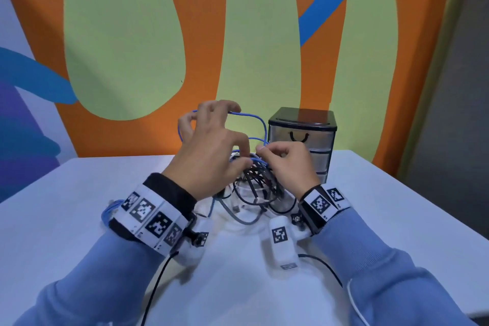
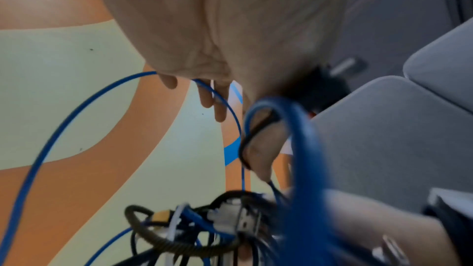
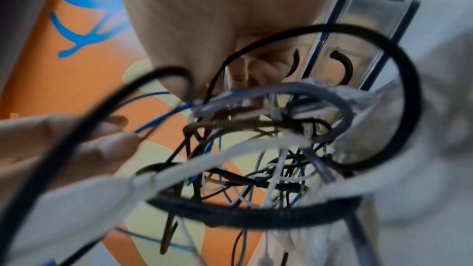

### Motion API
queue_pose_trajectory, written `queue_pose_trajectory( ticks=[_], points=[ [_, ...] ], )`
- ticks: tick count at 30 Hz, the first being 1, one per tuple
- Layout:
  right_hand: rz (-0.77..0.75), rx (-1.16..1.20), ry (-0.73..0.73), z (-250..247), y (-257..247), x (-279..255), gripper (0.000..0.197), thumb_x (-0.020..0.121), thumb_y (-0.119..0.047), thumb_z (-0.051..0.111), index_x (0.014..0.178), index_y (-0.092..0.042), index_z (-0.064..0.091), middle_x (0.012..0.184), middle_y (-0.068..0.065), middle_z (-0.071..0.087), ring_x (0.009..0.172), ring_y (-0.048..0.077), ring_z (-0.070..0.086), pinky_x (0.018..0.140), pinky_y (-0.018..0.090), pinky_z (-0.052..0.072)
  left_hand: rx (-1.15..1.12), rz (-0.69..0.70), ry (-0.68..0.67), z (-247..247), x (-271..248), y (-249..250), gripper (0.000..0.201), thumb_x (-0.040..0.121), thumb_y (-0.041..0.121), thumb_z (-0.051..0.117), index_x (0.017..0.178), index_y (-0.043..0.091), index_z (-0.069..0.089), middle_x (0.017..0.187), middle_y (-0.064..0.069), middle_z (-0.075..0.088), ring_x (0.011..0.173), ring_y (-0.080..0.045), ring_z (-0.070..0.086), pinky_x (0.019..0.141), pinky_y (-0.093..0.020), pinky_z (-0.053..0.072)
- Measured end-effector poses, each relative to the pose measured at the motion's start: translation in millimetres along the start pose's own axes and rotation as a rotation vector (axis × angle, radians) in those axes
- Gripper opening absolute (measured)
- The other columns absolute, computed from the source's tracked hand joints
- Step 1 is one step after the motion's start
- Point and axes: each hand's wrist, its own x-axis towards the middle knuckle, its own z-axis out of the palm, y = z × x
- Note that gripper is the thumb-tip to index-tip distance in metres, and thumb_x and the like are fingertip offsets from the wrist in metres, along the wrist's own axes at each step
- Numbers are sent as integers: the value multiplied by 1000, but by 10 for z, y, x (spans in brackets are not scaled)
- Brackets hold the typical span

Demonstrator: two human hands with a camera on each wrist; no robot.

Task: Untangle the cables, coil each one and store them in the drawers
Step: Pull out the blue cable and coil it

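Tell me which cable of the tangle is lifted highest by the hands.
The thin blue cable: the left hand holds its loop above the pile, while the black and white cables stay low on the table.

White table (image 1: 383,214), wall (image 1: 121,42) behind painted orange with pale green shapes, blue stripe (image 1: 324,0) upper right, blue and purple patches (image 1: 18,114) far left, grey panel (image 1: 455,92) on right.

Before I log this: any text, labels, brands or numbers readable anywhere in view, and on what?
None readable.
Left wristband: black-and-white square code markers only, no letters.
Right wristband: the same markers.
White unit by the right wrist: one marker, plus a small end label too blurred to read.
Drawer unit, cables: no print visible.
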Motion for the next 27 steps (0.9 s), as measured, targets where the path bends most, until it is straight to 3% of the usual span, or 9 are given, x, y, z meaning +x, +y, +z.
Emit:
queue_pose_trajectory(
  ticks=[4,8,12,15,17,19,22,24,27],
  points=[
    [142,0,-138,1,104,94,34,103,-23,61,70,-13,55,60,1,46,59,18,42,63,31,32,-297,-146,345,-189,94,-212,14,89,45,74,89,31,71,134,0,54,126,-20,48,102,-38,36],
    [44,21,-163,-48,154,92,37,101,-24,67,71,-3,58,65,3,49,66,16,45,67,33,34,-466,-569,676,-429,89,-664,17,98,40,64,98,24,60,100,-1,65,95,-24,64,88,-49,56],
    [-71,-48,-84,-81,118,61,35,97,-34,73,70,-12,73,63,8,60,61,18,50,63,33,40,-215,-792,239,-429,-56,-892,19,97,32,71,92,14,69,90,-6,68,88,-35,60,74,-38,43],
    [-75,-24,-100,-77,48,27,26,96,-35,75,73,-24,80,66,-2,68,61,13,57,65,30,45,-108,-797,-53,-302,-95,-927,16,91,37,79,86,22,73,97,-7,75,94,-34,65,79,-38,50],
    [-45,-25,-95,-60,27,21,20,95,-36,76,86,-19,84,81,-6,75,71,6,65,71,26,49,-61,-771,-61,-235,-76,-919,21,92,42,78,105,26,76,112,-8,72,104,-36,65,88,-42,52],
    [-63,-31,-42,-61,33,23,19,93,-37,78,90,-19,84,94,-7,73,89,8,69,81,28,52,-41,-646,120,-250,-25,-821,32,93,42,76,121,26,71,118,-10,62,108,-35,61,94,-46,51],
    [-56,-8,3,-52,14,16,18,93,-37,79,86,-22,83,90,-5,71,87,11,68,81,30,52,-220,-345,502,-313,30,-547,12,94,30,75,94,19,71,88,-1,63,80,-19,58,75,-36,48],
    [-39,71,-49,-47,-27,-12,20,95,-32,77,81,-19,82,78,-3,73,73,11,66,75,29,51,-405,-328,378,-287,68,-341,19,93,31,75,80,17,71,69,2,67,65,-18,58,65,-33,48],
    [-2,175,-153,-41,-128,-77,25,97,-21,73,77,-7,77,67,4,67,59,8,57,62,20,45,-349,-334,-100,-45,86,-230,16,98,32,71,90,22,80,86,8,79,84,-15,71,83,-38,56]
  ],
)
